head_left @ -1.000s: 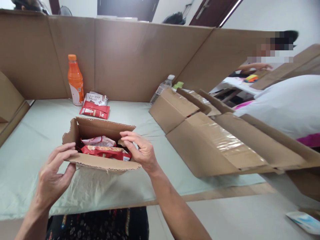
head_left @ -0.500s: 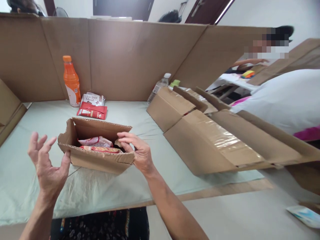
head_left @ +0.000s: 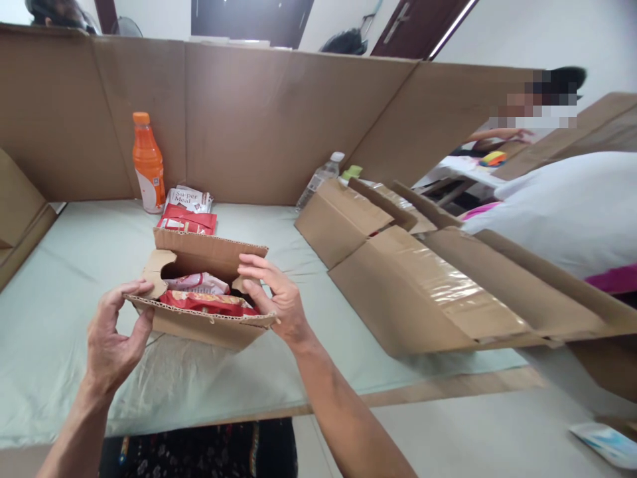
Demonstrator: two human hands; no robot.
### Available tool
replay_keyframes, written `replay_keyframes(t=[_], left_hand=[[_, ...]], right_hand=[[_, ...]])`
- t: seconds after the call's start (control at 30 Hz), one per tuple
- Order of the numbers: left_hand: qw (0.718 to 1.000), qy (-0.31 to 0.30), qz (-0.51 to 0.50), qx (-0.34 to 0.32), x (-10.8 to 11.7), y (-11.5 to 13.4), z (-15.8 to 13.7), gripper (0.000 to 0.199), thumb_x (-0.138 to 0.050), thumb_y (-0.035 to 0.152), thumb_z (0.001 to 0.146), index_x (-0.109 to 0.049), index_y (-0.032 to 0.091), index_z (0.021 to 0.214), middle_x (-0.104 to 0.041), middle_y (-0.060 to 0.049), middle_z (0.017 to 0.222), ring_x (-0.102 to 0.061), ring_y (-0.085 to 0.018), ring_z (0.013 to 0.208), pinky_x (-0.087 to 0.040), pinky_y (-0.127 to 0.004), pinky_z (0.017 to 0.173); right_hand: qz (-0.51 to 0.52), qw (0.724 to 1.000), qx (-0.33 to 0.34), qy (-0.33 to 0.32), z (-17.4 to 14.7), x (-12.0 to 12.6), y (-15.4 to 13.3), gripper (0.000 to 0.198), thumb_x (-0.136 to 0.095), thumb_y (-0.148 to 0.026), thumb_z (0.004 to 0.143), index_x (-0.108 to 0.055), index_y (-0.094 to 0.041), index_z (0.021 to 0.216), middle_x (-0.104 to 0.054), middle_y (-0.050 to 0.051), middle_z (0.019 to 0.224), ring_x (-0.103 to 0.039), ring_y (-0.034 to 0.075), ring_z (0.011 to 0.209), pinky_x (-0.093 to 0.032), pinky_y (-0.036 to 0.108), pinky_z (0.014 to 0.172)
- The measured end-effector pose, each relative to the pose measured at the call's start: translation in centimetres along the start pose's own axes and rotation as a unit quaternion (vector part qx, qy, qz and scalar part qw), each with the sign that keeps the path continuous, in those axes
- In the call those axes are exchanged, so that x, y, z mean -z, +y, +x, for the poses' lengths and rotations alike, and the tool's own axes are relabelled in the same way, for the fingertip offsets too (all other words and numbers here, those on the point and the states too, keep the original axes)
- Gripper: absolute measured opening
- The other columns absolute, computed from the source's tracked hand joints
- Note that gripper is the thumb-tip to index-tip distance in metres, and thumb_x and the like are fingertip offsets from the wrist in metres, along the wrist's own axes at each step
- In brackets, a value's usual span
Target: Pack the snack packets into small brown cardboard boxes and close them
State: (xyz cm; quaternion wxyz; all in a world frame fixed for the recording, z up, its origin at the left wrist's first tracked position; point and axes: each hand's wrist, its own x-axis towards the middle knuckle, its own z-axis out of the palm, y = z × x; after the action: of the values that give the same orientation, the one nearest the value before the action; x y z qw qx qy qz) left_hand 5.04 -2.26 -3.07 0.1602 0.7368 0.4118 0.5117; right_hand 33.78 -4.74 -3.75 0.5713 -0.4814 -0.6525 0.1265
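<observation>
A small cardboard box [head_left: 199, 332] sits on the cloth-covered table with its top flaps up. Inside it lie a pink-and-white packet [head_left: 202, 283] and a red-and-yellow packet [head_left: 213, 303], partly covered by the box edges. At the left end, my left hand [head_left: 114, 325] pinches the box, fingers on the inward-bent side flap [head_left: 158, 272] and thumb against the front panel. My right hand [head_left: 276, 295] grips the opposite end, its fingertips on the small right flap, most of which they hide.
Behind the box are an orange drink bottle [head_left: 148, 162], a white packet [head_left: 186, 199] and a red packet [head_left: 192, 220]. Large open cartons [head_left: 368, 285] stand at right, beside a clear bottle [head_left: 321, 178]. A cardboard wall [head_left: 259, 119] closes the back; people are beyond.
My left hand has moved right and closed on the left side flap, which now leans inward over the box. The front panel tilts further outward. My right hand stays at the right end.
</observation>
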Motion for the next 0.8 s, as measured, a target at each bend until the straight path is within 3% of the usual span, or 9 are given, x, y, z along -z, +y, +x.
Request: replay_keyframes(t=[0.17, 0.27, 0.37, 0.6, 0.8], left_hand=[[0.999, 0.016, -0.010, 0.030, -0.1, -0.4, 0.2, 0.048, -0.068, 0.031, 0.094, -0.052, 0.020, 0.139, -0.075, -0.009, 0.112, -0.071, -0.026, 0.116, -0.054, -0.049, 0.107], [0.998, 0.023, 0.024, 0.053, 0.0, -0.7, 0.2, 0.056, -0.069, 0.036, 0.093, -0.050, 0.021, 0.143, -0.073, -0.008, 0.110, -0.072, -0.023, 0.104, -0.056, -0.046, 0.102], [0.998, 0.020, 0.041, 0.050, -0.1, -1.0, 0.3, 0.052, -0.067, 0.037, 0.093, -0.054, 0.022, 0.141, -0.070, -0.009, 0.116, -0.071, -0.022, 0.103, -0.058, -0.043, 0.098], [0.998, 0.019, 0.045, 0.038, -0.5, -1.8, 0.7, 0.047, -0.065, 0.038, 0.094, -0.058, 0.023, 0.138, -0.069, -0.010, 0.125, -0.068, -0.024, 0.107, -0.057, -0.043, 0.098], [0.997, 0.012, 0.065, 0.034, -0.3, -1.2, 1.2, 0.045, -0.065, 0.037, 0.093, -0.060, 0.023, 0.135, -0.070, -0.009, 0.122, -0.070, -0.023, 0.104, -0.059, -0.042, 0.096]], right_hand=[[-0.006, 1.000, -0.007, 0.014, -0.1, -0.2, 0.2, 0.021, -0.061, -0.040, 0.101, -0.076, -0.026, 0.106, -0.068, 0.009, 0.135, -0.070, 0.024, 0.112, -0.057, 0.044, 0.103], [-0.019, 0.999, -0.001, 0.030, -0.1, -0.4, 0.3, 0.019, -0.062, -0.038, 0.101, -0.074, -0.027, 0.110, -0.067, 0.008, 0.136, -0.065, 0.025, 0.124, -0.053, 0.046, 0.109], [-0.017, 0.998, 0.000, 0.053, -0.3, -0.6, 0.3, 0.020, -0.063, -0.033, 0.100, -0.071, -0.027, 0.118, -0.063, 0.010, 0.140, -0.058, 0.026, 0.133, -0.049, 0.048, 0.112], [-0.028, 0.991, -0.044, 0.123, -1.3, -0.9, 1.3, 0.035, -0.063, -0.037, 0.097, -0.062, -0.028, 0.132, -0.056, 0.012, 0.149, -0.056, 0.029, 0.134, -0.055, 0.044, 0.098], [0.008, 0.990, -0.104, 0.099, -1.8, -1.0, 2.0, 0.033, -0.062, -0.038, 0.096, -0.066, -0.026, 0.126, -0.069, 0.010, 0.129, -0.069, 0.023, 0.109, -0.059, 0.037, 0.087]])
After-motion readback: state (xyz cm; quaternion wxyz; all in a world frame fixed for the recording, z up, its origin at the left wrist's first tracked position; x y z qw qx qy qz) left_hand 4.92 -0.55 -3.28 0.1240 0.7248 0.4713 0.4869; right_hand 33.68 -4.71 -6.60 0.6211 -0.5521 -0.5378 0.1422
